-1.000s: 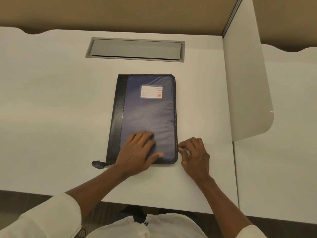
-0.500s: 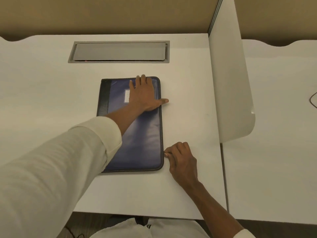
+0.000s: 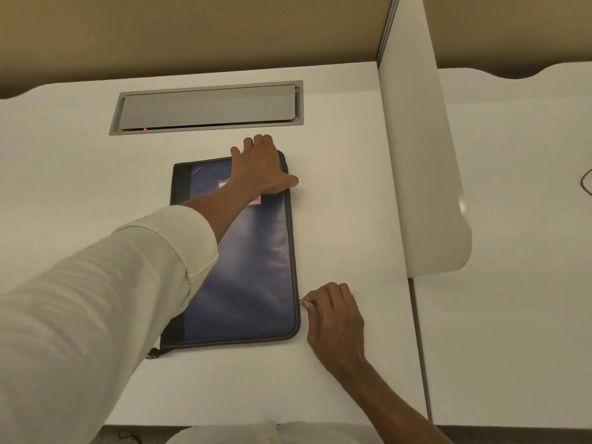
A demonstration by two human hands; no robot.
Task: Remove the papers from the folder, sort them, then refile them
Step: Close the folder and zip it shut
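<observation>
A dark blue zip folder (image 3: 253, 270) with a black spine strip lies closed on the white desk (image 3: 346, 219), long side running away from me. My left hand (image 3: 261, 166) lies on its far right corner, fingers reaching over the top edge and thumb out to the right, partly covering the white label. My right hand (image 3: 334, 310) sits at the folder's right edge near the front corner, fingertips pinching the small metal zip pull (image 3: 301, 301). No papers are visible.
A grey cable hatch (image 3: 208, 107) is set into the desk behind the folder. A white divider panel (image 3: 423, 174) stands to the right, with a second desk beyond it. A dark cable (image 3: 586, 184) shows at the far right edge.
My left hand slid from the folder's near end up to its far right corner and now reaches over the top edge. My right hand stayed at the right edge, pinching the zip pull.
</observation>
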